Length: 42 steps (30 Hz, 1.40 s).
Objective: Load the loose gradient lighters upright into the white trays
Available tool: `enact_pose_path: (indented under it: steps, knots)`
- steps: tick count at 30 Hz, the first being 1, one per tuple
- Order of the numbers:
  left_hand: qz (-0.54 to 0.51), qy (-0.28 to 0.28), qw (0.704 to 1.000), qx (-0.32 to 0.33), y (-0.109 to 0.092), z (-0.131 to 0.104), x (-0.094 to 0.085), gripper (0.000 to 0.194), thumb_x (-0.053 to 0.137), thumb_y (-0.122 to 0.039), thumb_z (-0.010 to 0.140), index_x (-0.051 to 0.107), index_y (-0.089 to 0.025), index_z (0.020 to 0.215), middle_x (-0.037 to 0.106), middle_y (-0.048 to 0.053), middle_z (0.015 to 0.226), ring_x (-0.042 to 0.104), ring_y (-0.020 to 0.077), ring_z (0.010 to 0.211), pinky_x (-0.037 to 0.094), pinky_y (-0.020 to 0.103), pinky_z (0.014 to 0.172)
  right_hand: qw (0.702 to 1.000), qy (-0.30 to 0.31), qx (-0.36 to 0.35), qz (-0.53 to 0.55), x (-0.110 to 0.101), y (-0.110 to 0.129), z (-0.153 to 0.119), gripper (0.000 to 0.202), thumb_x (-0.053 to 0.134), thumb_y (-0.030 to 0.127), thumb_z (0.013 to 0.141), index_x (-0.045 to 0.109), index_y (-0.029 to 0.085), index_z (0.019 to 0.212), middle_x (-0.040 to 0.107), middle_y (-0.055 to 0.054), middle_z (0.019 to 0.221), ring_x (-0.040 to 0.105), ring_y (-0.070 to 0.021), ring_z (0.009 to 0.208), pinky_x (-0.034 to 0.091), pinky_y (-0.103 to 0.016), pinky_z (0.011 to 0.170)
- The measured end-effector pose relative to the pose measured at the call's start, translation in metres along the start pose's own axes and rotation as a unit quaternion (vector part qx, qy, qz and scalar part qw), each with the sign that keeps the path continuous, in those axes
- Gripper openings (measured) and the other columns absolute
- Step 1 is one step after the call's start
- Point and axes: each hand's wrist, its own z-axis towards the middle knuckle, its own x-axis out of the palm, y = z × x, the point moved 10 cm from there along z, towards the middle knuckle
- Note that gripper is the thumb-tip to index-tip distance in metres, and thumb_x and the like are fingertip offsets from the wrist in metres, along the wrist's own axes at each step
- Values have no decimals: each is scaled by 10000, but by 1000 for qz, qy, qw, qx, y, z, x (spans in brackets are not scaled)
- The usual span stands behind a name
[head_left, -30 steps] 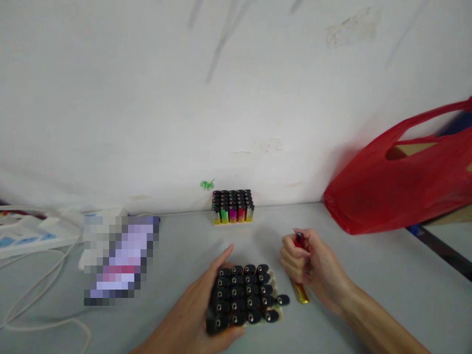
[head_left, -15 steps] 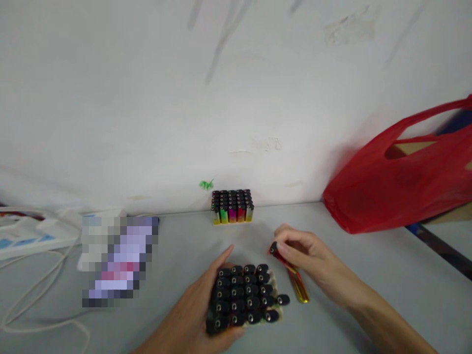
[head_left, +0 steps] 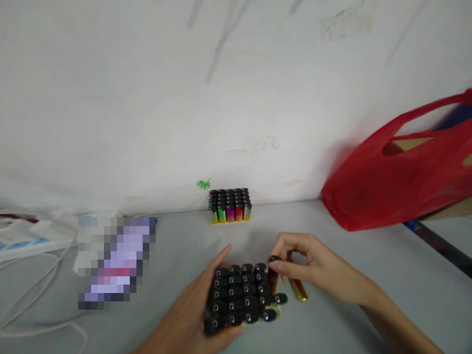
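Observation:
My left hand (head_left: 191,305) wraps round the left side of a tray (head_left: 276,313) packed with black-topped lighters (head_left: 250,289). Between the thumb and fingers of my right hand (head_left: 313,260) is a red lighter (head_left: 273,279), nearly upright at the tray's far right corner. Whether its base rests in the tray is hidden. One black-topped lighter (head_left: 280,298) juts out from the tray's right side. Behind my right fingers a shiny gold and red lighter (head_left: 298,289) lies on the grey table (head_left: 332,324), its upper end covered.
Against the wall stands a second block of colourful lighters (head_left: 230,211). A pixelated phone-like object (head_left: 121,260), a white power strip (head_left: 22,236) and cables (head_left: 44,285) lie at left. A red bag (head_left: 398,182) leans at right.
My right hand has brought the red lighter from a slant beside the tray to nearly upright at its far right corner. My left hand keeps its grip on the tray.

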Motion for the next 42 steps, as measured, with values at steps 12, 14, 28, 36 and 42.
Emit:
enact_pose_path:
  steps: [12, 14, 28, 36, 42]
  knots:
    - [1, -4, 1000, 12, 1, 0, 0, 1232, 839, -187, 796, 117, -459, 1756, 638, 42, 1598, 664, 369, 1422, 526, 570, 1228, 999, 14, -38, -28, 1, 21, -4, 378, 690, 531, 1054, 820, 211, 901, 779, -36, 827, 689, -181, 732, 518, -302, 663]
    - [5, -13, 1000, 16, 0, 0, -2, 1235, 843, -183, 792, 124, -467, 1755, 648, 39, 1590, 666, 368, 1421, 524, 572, 1231, 992, -29, -6, -124, -8, 15, -1, 478, 557, 563, 1109, 730, 221, 821, 733, -16, 754, 664, -180, 694, 482, -307, 647]
    - [4, -18, 1000, 20, -1, -1, -2, 1214, 831, -197, 798, 141, -467, 1760, 672, 31, 1576, 693, 351, 1393, 528, 563, 1232, 931, -61, 114, -343, -28, -22, -2, 331, 822, 435, 884, 676, 228, 671, 705, -45, 651, 551, -198, 579, 265, -350, 602]
    - [16, -24, 1000, 11, 4, -1, -3, 1222, 856, -219, 776, 170, -450, 1761, 655, 37, 1598, 662, 370, 1428, 502, 585, 1251, 976, -83, 39, -195, -23, -8, 4, 354, 507, 479, 1139, 645, 234, 923, 710, -10, 802, 650, -209, 741, 463, -338, 708]
    - [12, -20, 1000, 12, 1, -1, -2, 1231, 842, -197, 780, 144, -461, 1759, 655, 34, 1593, 660, 359, 1428, 496, 575, 1253, 987, -81, 13, -141, -17, 4, 4, 373, 512, 524, 1148, 698, 235, 1001, 737, -35, 997, 656, -249, 942, 470, -361, 842]
